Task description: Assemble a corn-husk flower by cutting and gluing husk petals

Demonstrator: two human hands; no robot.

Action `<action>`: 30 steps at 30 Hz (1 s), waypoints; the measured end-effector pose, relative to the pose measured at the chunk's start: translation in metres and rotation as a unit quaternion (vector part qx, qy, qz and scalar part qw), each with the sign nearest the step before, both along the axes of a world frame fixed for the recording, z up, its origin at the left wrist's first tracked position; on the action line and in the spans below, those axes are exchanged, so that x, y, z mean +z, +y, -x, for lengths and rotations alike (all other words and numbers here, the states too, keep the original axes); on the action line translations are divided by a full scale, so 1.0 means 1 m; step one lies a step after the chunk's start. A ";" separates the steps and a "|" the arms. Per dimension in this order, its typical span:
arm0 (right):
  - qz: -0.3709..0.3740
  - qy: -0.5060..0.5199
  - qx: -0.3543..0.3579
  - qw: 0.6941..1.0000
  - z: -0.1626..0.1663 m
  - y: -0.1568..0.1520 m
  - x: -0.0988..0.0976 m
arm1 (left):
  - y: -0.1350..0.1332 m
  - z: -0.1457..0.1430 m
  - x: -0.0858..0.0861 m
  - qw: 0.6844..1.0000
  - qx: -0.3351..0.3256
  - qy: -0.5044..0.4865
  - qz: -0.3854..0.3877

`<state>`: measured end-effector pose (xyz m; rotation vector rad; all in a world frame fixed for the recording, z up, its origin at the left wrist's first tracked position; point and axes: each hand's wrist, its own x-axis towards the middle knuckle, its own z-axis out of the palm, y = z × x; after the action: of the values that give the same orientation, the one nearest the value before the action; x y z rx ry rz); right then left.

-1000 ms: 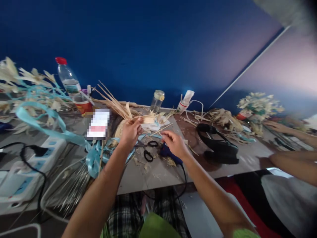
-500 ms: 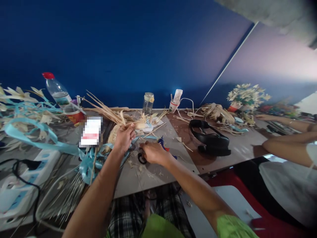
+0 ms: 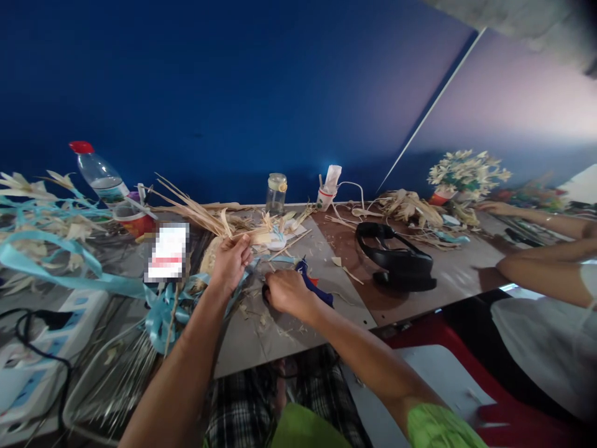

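My left hand (image 3: 232, 262) is closed, with thumb and fingers pinching a pale strip of dried corn husk (image 3: 245, 237) above the grey board. To its right, my right hand (image 3: 285, 290) is closed low over the board around black-handled scissors (image 3: 265, 294). Only a bit of the dark handle shows, and the blades are hidden or too small to make out. Just beyond my right wrist lies a blue glue gun (image 3: 303, 269) with an orange part. Behind my left hand lies a bundle of long dried husk strips (image 3: 189, 208).
A phone (image 3: 166, 252), light-blue ribbon (image 3: 161, 314) and a power strip (image 3: 60, 348) are at left. Along the wall stand a red-capped bottle (image 3: 105, 180), a glass jar (image 3: 277, 194) and a cup (image 3: 325, 198). A black headset (image 3: 396, 261) lies right, near another person's arms (image 3: 545, 264).
My right hand has closed further over the scissors, covering most of the black loop that showed before. My left hand keeps its pinch on the husk, nearly still. The view has shifted slightly.
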<state>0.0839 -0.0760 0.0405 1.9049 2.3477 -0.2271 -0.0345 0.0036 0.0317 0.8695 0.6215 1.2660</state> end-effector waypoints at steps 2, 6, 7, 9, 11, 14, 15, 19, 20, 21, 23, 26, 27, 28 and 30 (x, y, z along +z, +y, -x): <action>0.000 0.022 -0.028 0.999 -0.004 -0.001 0.001 | 0.001 0.001 0.000 1.000 -0.001 -0.005 -0.002; -0.039 0.120 -0.095 0.987 -0.020 0.000 -0.008 | 0.003 0.001 -0.002 1.000 -0.001 -0.014 -0.009; -0.051 0.167 -0.110 0.978 -0.024 0.001 -0.011 | 0.003 0.002 -0.003 1.000 0.002 -0.015 -0.011; -0.061 0.299 -0.145 0.941 -0.031 0.003 -0.019 | 0.004 0.001 -0.004 1.000 0.003 -0.014 -0.015; -0.040 0.482 -0.189 0.855 -0.035 0.005 -0.025 | 0.004 0.001 -0.005 1.000 0.000 -0.016 -0.019; 0.013 0.722 -0.202 0.661 -0.038 0.007 -0.026 | 0.004 0.001 -0.005 1.000 0.001 -0.017 -0.024; 0.034 0.767 -0.188 0.612 -0.038 0.007 -0.025 | 0.003 0.000 -0.006 1.000 0.003 -0.015 -0.025; 0.109 0.816 -0.142 0.550 -0.038 0.007 -0.018 | 0.002 0.000 -0.006 1.000 0.007 0.007 -0.022; 0.113 0.818 -0.136 0.547 -0.038 0.007 -0.017 | 0.002 0.000 -0.007 1.000 0.007 0.012 -0.022; 0.113 0.822 -0.132 0.542 -0.038 0.008 -0.017 | 0.002 0.000 -0.007 1.000 0.008 0.015 -0.022; 0.111 0.832 -0.127 0.529 -0.038 0.011 -0.018 | 0.003 0.000 -0.009 1.000 0.009 0.020 -0.023; 0.102 0.842 -0.122 0.515 -0.040 0.018 -0.021 | 0.005 -0.001 -0.012 0.999 0.013 0.025 -0.015; 0.098 0.842 -0.117 0.517 -0.041 0.020 -0.022 | 0.006 -0.001 -0.013 0.999 0.019 0.027 -0.012; 0.095 0.839 -0.111 0.525 -0.042 0.021 -0.024 | 0.006 -0.001 -0.014 0.999 0.026 0.029 -0.010; 0.093 0.821 -0.099 0.555 -0.043 0.022 -0.029 | 0.006 -0.002 -0.015 0.999 0.041 0.032 -0.011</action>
<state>0.1266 -0.0536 0.0112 1.8550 2.0981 -3.2811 -0.0330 0.0096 0.0167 0.9137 0.7020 1.3243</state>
